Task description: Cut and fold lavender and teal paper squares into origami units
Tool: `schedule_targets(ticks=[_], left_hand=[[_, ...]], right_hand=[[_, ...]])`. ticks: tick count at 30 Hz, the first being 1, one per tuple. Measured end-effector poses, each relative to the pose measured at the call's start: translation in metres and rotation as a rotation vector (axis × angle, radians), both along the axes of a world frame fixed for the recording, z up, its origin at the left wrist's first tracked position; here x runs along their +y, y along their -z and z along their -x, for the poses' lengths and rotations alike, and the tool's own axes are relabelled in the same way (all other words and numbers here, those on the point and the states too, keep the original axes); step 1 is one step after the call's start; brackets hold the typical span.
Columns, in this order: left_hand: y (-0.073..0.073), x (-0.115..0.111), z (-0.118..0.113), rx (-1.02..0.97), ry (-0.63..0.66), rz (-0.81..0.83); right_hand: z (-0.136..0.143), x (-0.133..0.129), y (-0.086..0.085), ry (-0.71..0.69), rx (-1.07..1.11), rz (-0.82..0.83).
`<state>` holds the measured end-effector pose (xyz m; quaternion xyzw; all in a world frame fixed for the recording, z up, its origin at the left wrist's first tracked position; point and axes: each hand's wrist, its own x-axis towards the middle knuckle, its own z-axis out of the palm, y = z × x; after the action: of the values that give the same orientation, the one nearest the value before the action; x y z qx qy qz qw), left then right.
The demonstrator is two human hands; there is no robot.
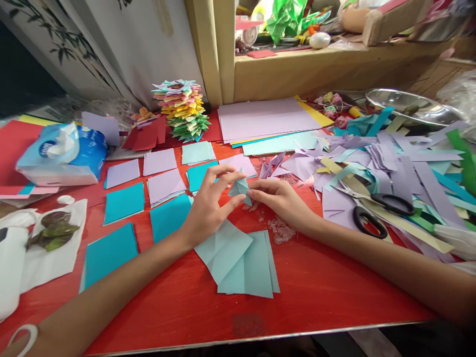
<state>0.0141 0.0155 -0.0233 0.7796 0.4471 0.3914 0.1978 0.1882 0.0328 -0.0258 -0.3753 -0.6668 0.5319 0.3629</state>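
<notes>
Between my two hands, above the middle of the red table (308, 282), is a small folded piece of light blue paper (240, 187). My left hand (210, 206) pinches it from the left, thumb below and fingers above. From the right, the thumb and fingertips of my right hand (280, 198) close on its edge. Just below my hands lie several light blue paper squares (243, 265), overlapping and creased. Stacks of teal squares (124, 202) and lilac squares (165, 186) are to the left of my left hand.
Scissors (372, 201) with black handles rest on a heap of paper strips (394, 163) at the right. A layered paper tower (184, 111) stands behind. A tissue pack (63, 153) is on the left, a metal bowl (412, 106) at the back right.
</notes>
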Motion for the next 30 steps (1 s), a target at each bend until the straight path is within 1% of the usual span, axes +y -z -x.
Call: schedule_targets(ticks=[2, 5, 9, 12, 14, 18, 21, 24, 27, 30], left_hand=[[-0.0001, -0.0003, 0.0008, 0.092, 0.046, -0.017], [0.0011, 0.0, 0.0018, 0.125, 0.075, -0.018], [0.0035, 0.0014, 0.002, 0.142, 0.058, -0.016], [0.0047, 0.0021, 0.0014, 0.163, 0.052, -0.041], [0.005, 0.0018, 0.0008, 0.19, 0.043, -0.1], [0.0049, 0.0005, 0.0, 0.287, -0.006, -0.302], [0.0058, 0.0007, 0.0001, 0.354, 0.028, -0.383], [0.0075, 0.0017, 0.0006, 0.336, 0.085, -0.349], [0.0083, 0.0013, 0.0009, 0.278, 0.131, -0.284], [0.007, -0.0015, 0.0006, 0.227, 0.131, -0.196]], right_hand=[[-0.0006, 0.0001, -0.0006, -0.006, 0.012, -0.01], [-0.0018, 0.0007, 0.0005, -0.019, 0.021, -0.009], [-0.0028, 0.0008, 0.0017, -0.013, 0.029, 0.019], [-0.0033, 0.0008, 0.0026, 0.009, 0.004, 0.001], [-0.0036, 0.0009, 0.0035, 0.029, -0.015, -0.019], [-0.0038, 0.0007, 0.0042, 0.066, -0.013, -0.013], [-0.0039, 0.0004, 0.0036, 0.022, 0.024, 0.012], [-0.004, 0.0005, 0.0034, -0.039, 0.098, 0.045], [-0.0043, 0.0006, 0.0039, -0.069, 0.137, 0.085], [-0.0047, 0.0005, 0.0043, -0.066, 0.123, 0.103]])
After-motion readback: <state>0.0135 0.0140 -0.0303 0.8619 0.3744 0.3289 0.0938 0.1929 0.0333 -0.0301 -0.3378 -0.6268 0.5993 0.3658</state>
